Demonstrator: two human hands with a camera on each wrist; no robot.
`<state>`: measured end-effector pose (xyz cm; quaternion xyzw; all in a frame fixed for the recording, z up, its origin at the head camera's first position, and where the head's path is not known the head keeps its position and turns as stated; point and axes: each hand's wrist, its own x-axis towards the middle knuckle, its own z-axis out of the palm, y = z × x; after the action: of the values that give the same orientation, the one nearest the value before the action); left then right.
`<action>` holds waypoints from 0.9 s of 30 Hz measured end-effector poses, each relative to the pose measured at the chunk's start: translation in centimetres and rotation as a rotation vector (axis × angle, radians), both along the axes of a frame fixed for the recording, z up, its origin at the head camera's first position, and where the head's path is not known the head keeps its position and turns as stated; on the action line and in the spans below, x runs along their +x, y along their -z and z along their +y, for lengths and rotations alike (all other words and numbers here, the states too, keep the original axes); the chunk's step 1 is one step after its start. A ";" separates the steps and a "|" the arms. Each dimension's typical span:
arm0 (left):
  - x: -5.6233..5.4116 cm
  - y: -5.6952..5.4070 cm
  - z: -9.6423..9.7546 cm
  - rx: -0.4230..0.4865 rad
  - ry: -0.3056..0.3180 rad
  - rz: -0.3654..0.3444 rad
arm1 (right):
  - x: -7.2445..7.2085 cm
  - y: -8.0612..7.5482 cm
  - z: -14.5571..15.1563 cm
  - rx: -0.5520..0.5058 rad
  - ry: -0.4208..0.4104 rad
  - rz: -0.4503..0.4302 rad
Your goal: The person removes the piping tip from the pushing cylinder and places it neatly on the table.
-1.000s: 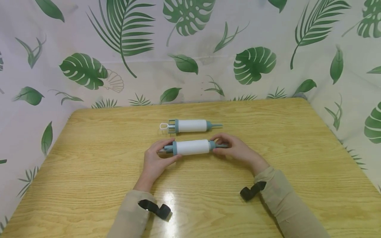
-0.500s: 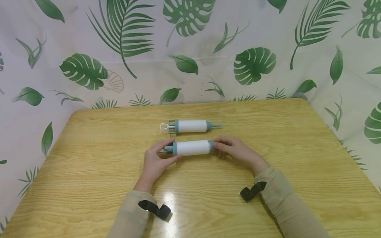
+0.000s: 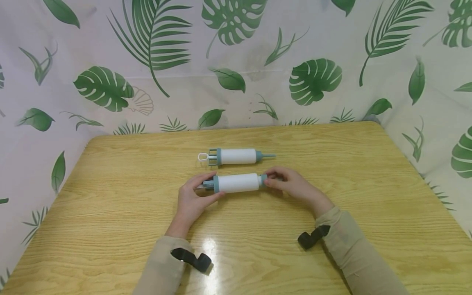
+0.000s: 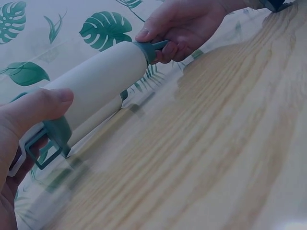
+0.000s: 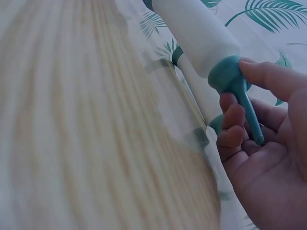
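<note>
A syringe with a white barrel and teal ends is held lengthwise between both hands, close over the table. My left hand grips its left end, thumb and fingers on either side of the teal collar with its looped finger grips. The right hand pinches the teal nozzle cap, thumb on one side and curled fingers on the other. The cap's thin spout points in toward the right palm. In the head view a narrow white band shows between barrel and cap.
Just behind lies a second, matching syringe, its white pull loop to the left and spout to the right. The wooden table ends at a leaf-patterned cloth behind. Each sleeve carries a black strap-on camera.
The right fingers have released, turned and regripped the nozzle cap, which now sits slightly farther right from the barrel. The left hand and the second syringe have stayed put.
</note>
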<state>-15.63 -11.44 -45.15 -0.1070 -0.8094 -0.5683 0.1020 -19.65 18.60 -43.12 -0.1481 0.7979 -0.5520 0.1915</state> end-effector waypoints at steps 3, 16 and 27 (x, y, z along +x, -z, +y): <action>0.0 0.0 -0.1 0.002 -0.001 -0.006 | 0.0 0.0 0.1 -0.003 -0.005 0.010; -0.4 0.0 -1.4 -0.013 -0.047 -0.057 | -0.2 0.0 0.5 0.038 0.008 0.076; -0.5 -0.2 -2.1 -0.050 -0.035 -0.158 | -0.3 0.1 0.5 0.044 0.005 0.083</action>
<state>-16.17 -13.58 -44.94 -0.0501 -0.8306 -0.5527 0.0453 -19.99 19.08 -43.18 -0.1647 0.8175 -0.5280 0.1604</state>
